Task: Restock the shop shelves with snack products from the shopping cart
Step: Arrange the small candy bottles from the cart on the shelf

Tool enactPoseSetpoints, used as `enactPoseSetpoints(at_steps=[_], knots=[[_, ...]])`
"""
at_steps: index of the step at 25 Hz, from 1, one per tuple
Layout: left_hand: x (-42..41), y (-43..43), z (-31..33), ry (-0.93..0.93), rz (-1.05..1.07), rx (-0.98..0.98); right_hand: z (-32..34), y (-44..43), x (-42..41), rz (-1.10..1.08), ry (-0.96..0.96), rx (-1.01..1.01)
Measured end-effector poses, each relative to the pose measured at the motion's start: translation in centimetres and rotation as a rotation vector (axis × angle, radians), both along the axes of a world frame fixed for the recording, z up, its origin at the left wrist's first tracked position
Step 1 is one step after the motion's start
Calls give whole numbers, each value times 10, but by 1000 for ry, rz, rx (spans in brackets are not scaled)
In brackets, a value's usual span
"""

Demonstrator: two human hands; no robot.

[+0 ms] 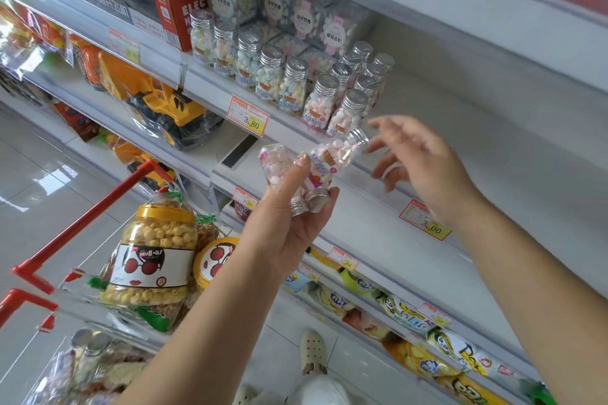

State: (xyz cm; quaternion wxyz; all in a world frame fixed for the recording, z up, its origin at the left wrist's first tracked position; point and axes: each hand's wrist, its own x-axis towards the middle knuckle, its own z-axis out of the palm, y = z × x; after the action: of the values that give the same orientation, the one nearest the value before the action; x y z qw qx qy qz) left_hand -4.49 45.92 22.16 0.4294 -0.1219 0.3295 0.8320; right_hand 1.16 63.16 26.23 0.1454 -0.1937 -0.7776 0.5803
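head view: left hand point(289, 223) grip closed around candy bottles point(316, 168), clear, silver-capped, filled with pink and white pellets, some caps down. right hand point(424, 158) grip open, fingers spread, just right of them. matching shelf bottles point(348, 108) stand just above.

Pale glossy floor tiles point(49, 181) fill the left of the frame, catching bright reflections. White metal shelving point(493, 148) runs diagonally from upper left to lower right, evenly lit.
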Motion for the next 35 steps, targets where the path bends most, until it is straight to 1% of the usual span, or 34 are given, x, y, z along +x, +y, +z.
enactPoseSetpoints(at_steps=[1, 2, 5, 8, 9, 10, 11, 13, 14, 15, 16, 18, 22, 24, 27, 32, 35], knots=[[3, 4, 2, 4, -7, 2, 2, -9, 5, 76, -46, -59], [6, 7, 4, 14, -17, 7, 2, -15, 7, 99, -54, -104], [12, 13, 7, 32, -45, 22, -1, -20, 11, 53, 19, -169], [12, 16, 6, -14, -37, 14, -3, -5, 17, -12, 105, -291], [11, 15, 6, -30, -32, 7, 0, 4, 18, -61, 147, -296], [9, 14, 4, -38, -27, 0, 4, 15, 19, -126, 174, -223], [8, 13, 3, -41, -22, -7, 8, 28, 17, -202, 165, -63], [4, 10, -1, -44, -9, -25, 12, 61, 4, -316, 13, 357], [3, 9, -2, -45, -5, -33, 10, 77, -6, -336, -81, 502], [1, 8, -2, -47, -2, -35, 6, 91, -18, -332, -150, 571], [0, 7, -3, -45, -2, -31, 0, 102, -30, -315, -178, 577], [-3, 6, -4, -33, 1, -35, -9, 116, -53, -291, -160, 483], [-9, -1, -9, -16, 35, -54, -2, 121, -82, -268, -87, 75], [-12, -6, -10, -11, 55, -49, 3, 121, -87, -283, -86, -70], [-17, -11, -11, -13, 86, -37, 5, 127, -99, -300, -100, -124], [-23, -12, -12, -2, 107, -17, 13, 126, -137, -269, -96, -199], [-24, -12, -14, 0, 104, -28, 15, 119, -158, -232, -135, -240]])
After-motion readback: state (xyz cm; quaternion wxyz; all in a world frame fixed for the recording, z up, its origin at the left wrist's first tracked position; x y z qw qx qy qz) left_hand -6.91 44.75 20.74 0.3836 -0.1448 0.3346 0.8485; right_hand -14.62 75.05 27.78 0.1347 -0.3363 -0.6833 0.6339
